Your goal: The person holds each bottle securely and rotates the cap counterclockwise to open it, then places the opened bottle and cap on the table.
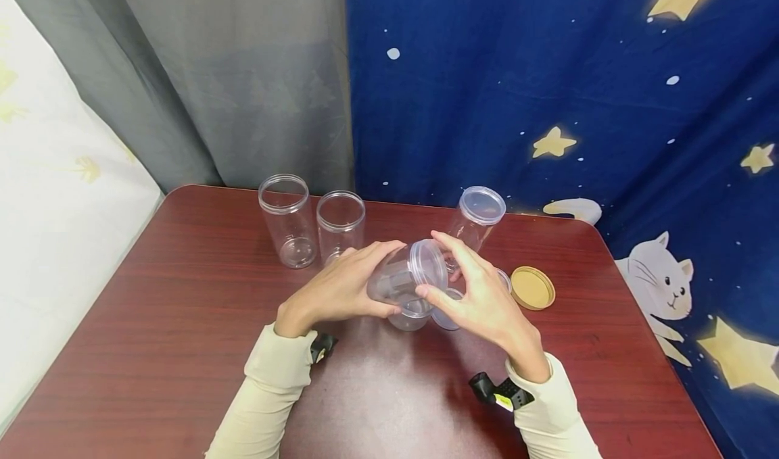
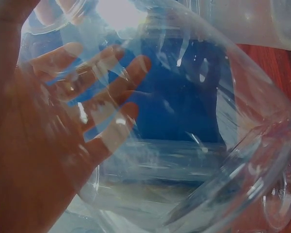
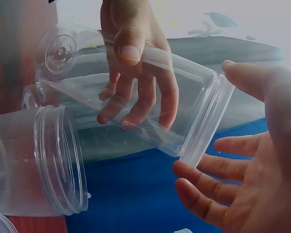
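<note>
My left hand (image 1: 343,283) holds a clear plastic jar (image 1: 389,280) round its body, thumb on the near side and fingers on the far side. The jar is tilted above the table, its lidded end toward the right. A translucent screw lid (image 3: 208,121) sits on that end. My right hand (image 1: 487,303) grips the lid by its rim, with the thumb on one edge and fingertips on the opposite edge in the right wrist view. Below the held jar, another clear jar (image 1: 409,320) stands on the table, partly hidden.
Two clear jars with open rims, a taller one (image 1: 289,229) and a shorter one (image 1: 342,226), stand at the back left. A lidded jar (image 1: 481,209) stands at the back right. A gold lid (image 1: 533,288) and a clear lid (image 1: 447,320) lie on the red-brown table (image 1: 182,324).
</note>
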Action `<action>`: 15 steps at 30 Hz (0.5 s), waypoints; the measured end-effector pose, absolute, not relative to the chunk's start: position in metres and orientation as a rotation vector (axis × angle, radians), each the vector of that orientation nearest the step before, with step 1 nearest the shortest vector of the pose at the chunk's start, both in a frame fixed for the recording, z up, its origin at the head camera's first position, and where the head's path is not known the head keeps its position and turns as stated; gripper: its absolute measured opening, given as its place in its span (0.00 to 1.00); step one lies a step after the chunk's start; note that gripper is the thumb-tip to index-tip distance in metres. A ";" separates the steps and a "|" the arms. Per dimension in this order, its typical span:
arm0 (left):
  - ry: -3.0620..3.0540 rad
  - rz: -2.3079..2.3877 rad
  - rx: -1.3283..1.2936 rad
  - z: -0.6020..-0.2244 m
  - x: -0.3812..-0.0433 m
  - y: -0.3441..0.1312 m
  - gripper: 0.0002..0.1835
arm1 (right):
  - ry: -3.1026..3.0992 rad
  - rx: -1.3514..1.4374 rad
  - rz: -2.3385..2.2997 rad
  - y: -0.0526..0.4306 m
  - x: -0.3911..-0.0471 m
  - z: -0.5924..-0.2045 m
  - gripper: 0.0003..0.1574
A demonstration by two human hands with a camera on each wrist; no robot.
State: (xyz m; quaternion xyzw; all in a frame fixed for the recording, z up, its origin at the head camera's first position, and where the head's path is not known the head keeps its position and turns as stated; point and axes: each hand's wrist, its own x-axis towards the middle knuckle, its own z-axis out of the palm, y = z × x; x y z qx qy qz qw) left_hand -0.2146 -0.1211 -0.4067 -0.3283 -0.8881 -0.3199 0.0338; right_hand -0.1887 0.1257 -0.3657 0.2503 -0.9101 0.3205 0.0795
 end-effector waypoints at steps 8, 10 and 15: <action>-2.728 -0.983 -1.006 -0.408 -0.215 -0.123 0.47 | -2.698 0.820 0.957 0.126 -0.189 -0.365 0.48; -2.727 -0.987 -1.006 -0.408 -0.215 -0.123 0.47 | -2.689 0.844 0.962 0.127 -0.189 -0.366 0.48; -2.727 -0.990 -1.012 -0.407 -0.216 -0.122 0.47 | -2.671 0.900 1.001 0.128 -0.189 -0.366 0.48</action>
